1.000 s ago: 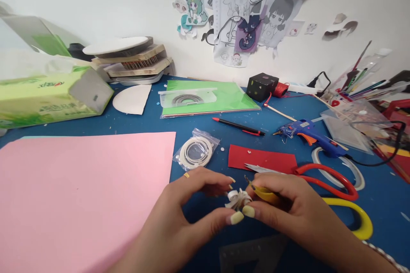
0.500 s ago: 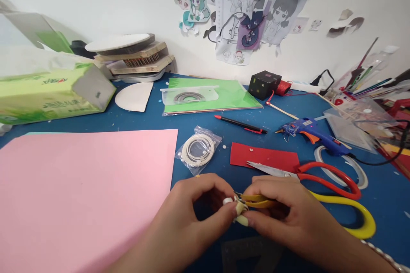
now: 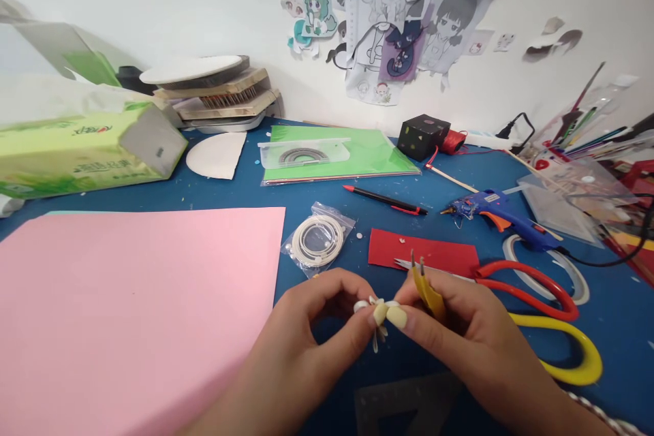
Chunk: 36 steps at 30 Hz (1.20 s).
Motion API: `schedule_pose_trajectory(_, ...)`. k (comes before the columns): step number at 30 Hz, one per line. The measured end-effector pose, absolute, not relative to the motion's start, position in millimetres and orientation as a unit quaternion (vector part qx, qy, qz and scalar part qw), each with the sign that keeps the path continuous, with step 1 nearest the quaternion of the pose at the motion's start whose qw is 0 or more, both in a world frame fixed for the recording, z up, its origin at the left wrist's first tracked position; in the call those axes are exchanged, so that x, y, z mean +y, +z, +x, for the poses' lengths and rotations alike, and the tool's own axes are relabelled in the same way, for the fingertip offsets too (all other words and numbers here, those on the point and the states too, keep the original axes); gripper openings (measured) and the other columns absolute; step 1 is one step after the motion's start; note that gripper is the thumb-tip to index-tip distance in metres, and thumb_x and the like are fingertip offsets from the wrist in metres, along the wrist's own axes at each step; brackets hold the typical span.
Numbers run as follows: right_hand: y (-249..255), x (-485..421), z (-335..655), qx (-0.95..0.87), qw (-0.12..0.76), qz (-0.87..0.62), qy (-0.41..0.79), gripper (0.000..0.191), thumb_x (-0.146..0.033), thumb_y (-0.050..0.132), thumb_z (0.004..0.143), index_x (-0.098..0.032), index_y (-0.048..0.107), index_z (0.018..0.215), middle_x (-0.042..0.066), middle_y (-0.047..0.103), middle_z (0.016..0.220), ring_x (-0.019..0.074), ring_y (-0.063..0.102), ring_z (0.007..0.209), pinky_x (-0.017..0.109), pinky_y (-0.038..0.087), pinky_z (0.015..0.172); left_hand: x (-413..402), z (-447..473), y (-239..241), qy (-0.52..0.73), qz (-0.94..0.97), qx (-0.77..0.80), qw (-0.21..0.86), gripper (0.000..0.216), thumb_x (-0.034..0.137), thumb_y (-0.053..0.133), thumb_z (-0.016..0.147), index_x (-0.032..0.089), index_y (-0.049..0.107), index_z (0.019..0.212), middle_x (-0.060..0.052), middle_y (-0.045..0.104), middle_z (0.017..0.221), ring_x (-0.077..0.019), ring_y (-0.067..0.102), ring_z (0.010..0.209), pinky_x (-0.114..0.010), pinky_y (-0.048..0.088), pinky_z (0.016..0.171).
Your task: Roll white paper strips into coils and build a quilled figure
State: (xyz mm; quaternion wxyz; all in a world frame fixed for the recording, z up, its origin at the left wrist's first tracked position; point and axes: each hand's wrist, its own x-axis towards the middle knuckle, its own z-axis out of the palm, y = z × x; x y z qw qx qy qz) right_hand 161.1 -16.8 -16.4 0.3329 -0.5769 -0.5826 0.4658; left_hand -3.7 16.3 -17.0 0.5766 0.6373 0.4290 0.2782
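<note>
My left hand (image 3: 314,330) is closed in a pinch on a small white paper piece with thin petal-like strips (image 3: 376,340). My right hand (image 3: 467,330) holds a pair of yellow tweezers (image 3: 429,294) against its fingers, the dark tips sticking up and slightly apart. Its thumb and forefinger also touch the right side of the white piece, so both thumbs nearly meet there. Fingertips hide much of the piece. Just beyond the right hand lie scissors (image 3: 531,279) with one red and one yellow handle, blades resting over a red paper strip (image 3: 424,250).
Large pink paper (image 3: 137,300) covers the left. Ahead lie a bag of white paper strips (image 3: 317,242), a pen (image 3: 383,200) and green sheets (image 3: 372,153). A blue glue gun (image 3: 505,214) with a cord is at right. A clear ruler (image 3: 403,398) lies close to me.
The tweezers have swung from pointing left at the white piece to pointing up, away from it. My right thumb and forefinger have moved onto the piece.
</note>
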Motion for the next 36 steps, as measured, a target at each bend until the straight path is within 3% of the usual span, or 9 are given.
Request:
schedule_pose_trajectory(6,-25,-17,158,-0.6,0.35,-0.575,0.431,0.025,-0.039,0.051,0.08,-0.018,0.054,0.068,-0.004,0.047,0.057,0.0077,0.043,0.051,0.016,0.038,0.045,18,-6,-19,0.266,0.566,0.424,0.655,0.016,0.032,0.057,0.075,0.017,0.055,0.07,0.004,0.052,0.061,-0.0095,0.047,0.058,-0.017,0.035,0.05)
schedule_pose_trajectory(11,-21,-16,166,-0.729,0.355,-0.531,0.247,0.014,-0.032,0.062,0.073,-0.021,0.058,0.081,-0.004,0.056,0.062,0.0086,0.051,0.053,0.017,0.042,0.048,21,-8,-22,0.253,0.493,0.4,0.73,0.018,0.033,0.059,0.074,0.016,0.056,0.07,0.004,0.057,0.062,-0.0085,0.05,0.059,-0.017,0.036,0.053)
schedule_pose_trajectory(16,-19,-17,170,-0.809,0.375,-0.439,0.105,0.022,-0.017,0.061,0.074,-0.018,0.06,0.096,0.003,0.062,0.081,0.0101,0.06,0.072,0.016,0.049,0.064,20,-7,-19,0.239,0.459,0.402,0.755,0.018,0.033,0.063,0.071,0.016,0.058,0.07,0.004,0.06,0.062,-0.0092,0.054,0.06,-0.017,0.039,0.055)
schedule_pose_trajectory(36,-21,-28,168,-0.813,0.372,-0.44,0.081,0.019,-0.014,0.059,0.077,-0.017,0.059,0.096,0.001,0.064,0.078,0.0086,0.06,0.068,0.013,0.049,0.063,17,-8,-19,0.224,0.46,0.364,0.778,0.015,0.032,0.061,0.074,0.017,0.057,0.073,0.004,0.059,0.067,-0.0088,0.052,0.065,-0.016,0.038,0.059)
